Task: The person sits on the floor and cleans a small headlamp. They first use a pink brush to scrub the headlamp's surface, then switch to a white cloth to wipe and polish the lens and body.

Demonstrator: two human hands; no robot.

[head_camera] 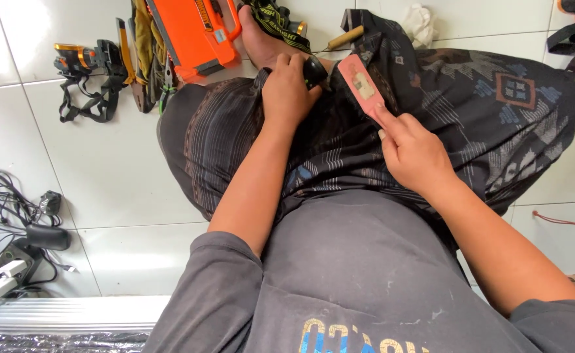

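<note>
I sit cross-legged on a white tiled floor, a dark patterned cloth over my legs. My left hand is closed around a small black rounded object resting on my lap. My right hand holds a flat pink strip-shaped piece by its near end, index finger laid along it; a pale rectangular patch sits on its face. The strip's far end points toward the black object, close beside it.
An orange tool case lies ahead, with a headlamp and straps to its left. A wooden-handled tool and a white rag lie beyond my knees. Cables, a charger and a power strip sit at the left.
</note>
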